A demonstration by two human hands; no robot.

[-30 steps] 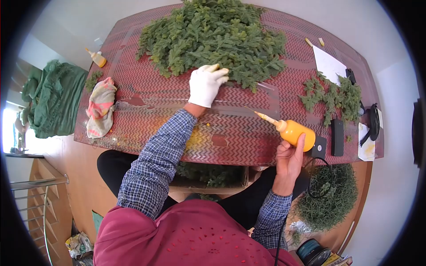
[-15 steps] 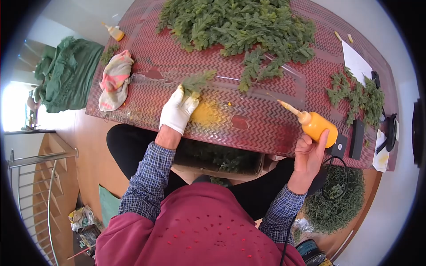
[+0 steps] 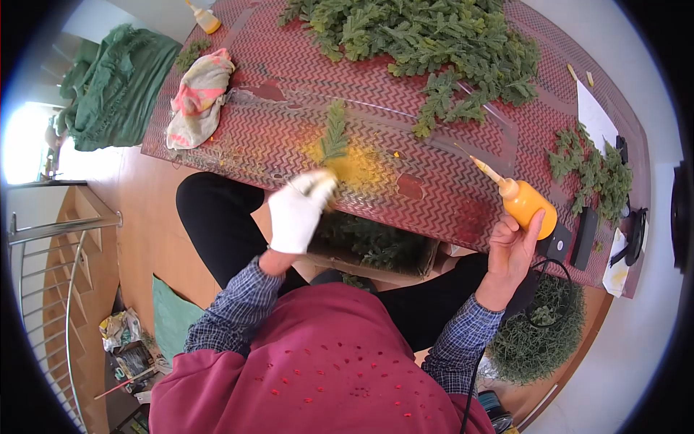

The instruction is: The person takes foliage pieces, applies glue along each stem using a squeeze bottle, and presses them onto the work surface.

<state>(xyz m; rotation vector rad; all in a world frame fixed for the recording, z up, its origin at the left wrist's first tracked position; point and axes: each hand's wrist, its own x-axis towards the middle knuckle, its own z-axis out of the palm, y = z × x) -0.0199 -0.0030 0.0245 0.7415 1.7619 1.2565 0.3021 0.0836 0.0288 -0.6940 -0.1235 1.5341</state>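
In a white glove, my left hand [image 3: 299, 210] is closed at the table's front edge, its fingertips slightly blurred by motion. A small green fir-like sprig [image 3: 335, 134] rises from those fingertips and points away from me, over a yellow stain [image 3: 361, 168]. The exact grip on the stem is hidden. My bare right hand [image 3: 508, 259] is wrapped round the base of a yellow squeeze bottle [image 3: 531, 208]. The bottle's thin nozzle tilts up and to the left, apart from the sprig.
A heap of green sprigs [image 3: 426, 36] covers the back of the red patterned table [image 3: 267, 155]. A stained cloth [image 3: 200, 98] and another small bottle [image 3: 207, 21] lie at left. More sprigs [image 3: 596, 170] and a black box [image 3: 584, 239] are at right. Below sits an open carton [image 3: 419, 269] with greenery.
My left hand has come toward me and slightly right, turning the sprig from sideways to pointing away. My right hand still holds the bottle. The whole view has shifted a little.
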